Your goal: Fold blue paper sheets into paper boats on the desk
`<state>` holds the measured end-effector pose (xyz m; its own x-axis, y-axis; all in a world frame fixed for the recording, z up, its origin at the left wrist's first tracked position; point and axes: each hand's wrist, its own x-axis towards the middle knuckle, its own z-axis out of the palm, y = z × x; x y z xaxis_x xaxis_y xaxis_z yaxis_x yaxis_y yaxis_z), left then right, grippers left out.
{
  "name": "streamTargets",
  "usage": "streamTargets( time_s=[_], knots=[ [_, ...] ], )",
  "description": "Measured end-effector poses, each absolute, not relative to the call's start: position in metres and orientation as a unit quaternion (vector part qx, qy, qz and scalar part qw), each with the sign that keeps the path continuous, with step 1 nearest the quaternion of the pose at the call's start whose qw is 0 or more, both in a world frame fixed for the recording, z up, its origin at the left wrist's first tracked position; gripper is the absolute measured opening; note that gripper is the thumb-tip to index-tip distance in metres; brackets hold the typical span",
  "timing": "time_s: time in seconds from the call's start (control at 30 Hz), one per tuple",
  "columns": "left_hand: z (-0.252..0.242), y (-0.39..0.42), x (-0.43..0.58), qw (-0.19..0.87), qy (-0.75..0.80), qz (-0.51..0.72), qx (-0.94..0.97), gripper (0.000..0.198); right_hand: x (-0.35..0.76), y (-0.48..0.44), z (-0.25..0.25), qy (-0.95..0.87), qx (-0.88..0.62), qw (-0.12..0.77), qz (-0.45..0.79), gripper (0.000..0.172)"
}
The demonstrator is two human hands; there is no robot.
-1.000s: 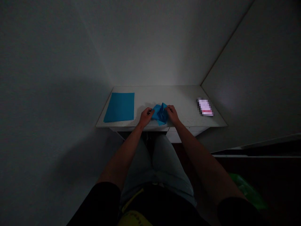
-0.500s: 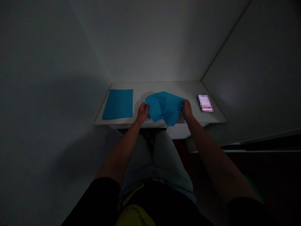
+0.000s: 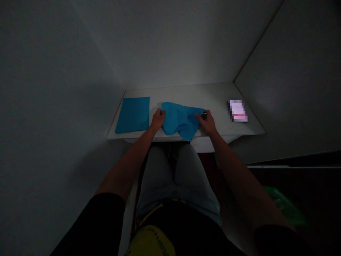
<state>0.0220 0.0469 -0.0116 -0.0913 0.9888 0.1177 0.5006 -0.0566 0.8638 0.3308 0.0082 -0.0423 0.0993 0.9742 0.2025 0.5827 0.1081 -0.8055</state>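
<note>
A crumpled blue sheet (image 3: 181, 119), thin like tissue paper or cloth, lies bunched and partly spread near the table's front edge. My left hand (image 3: 158, 119) pinches its left corner. My right hand (image 3: 206, 122) grips its right end, with the fingers over the blue material. To the left of my left hand lies a flat, smooth blue sheet (image 3: 132, 115), untouched by either hand.
The white table (image 3: 191, 92) stands in a corner between pale walls. A blurred pink-and-white flat object (image 3: 237, 111) lies at its right side. A green plastic bag (image 3: 283, 206) sits low at the right, below the table.
The blue sheet, bunched small a second ago, has opened out between my hands and now sags lower on the table. My right hand has moved slightly left, toward my left hand.
</note>
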Motion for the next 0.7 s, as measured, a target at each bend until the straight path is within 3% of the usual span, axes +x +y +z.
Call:
streamTargets(
  time_s=[0.1, 0.23, 0.3, 0.5, 0.7],
  knots=[
    [-0.013, 0.045, 0.029, 0.258, 0.651, 0.409, 0.585, 0.013, 0.323, 0.001, -0.033, -0.636, -0.648, 0.348, 0.233, 0.07],
    [-0.014, 0.045, 0.03, 0.243, 0.654, 0.415, 0.584, 0.017, 0.322, 0.001, -0.031, -0.664, -0.655, 0.276, 0.229, 0.051],
    [-0.015, 0.046, 0.027, 0.245, 0.65, 0.424, 0.581, 0.017, 0.324, 0.003, -0.034, -0.659, -0.641, 0.309, 0.243, 0.046],
    [-0.015, 0.048, 0.021, 0.259, 0.627, 0.466, 0.568, 0.014, 0.332, 0.007, -0.041, -0.576, -0.501, 0.543, 0.35, 0.053],
    [0.005, 0.045, -0.002, 0.249, 0.624, 0.432, 0.602, 0.015, 0.332, 0.004, -0.035, -0.496, -0.498, 0.578, 0.414, 0.067]
  ],
)
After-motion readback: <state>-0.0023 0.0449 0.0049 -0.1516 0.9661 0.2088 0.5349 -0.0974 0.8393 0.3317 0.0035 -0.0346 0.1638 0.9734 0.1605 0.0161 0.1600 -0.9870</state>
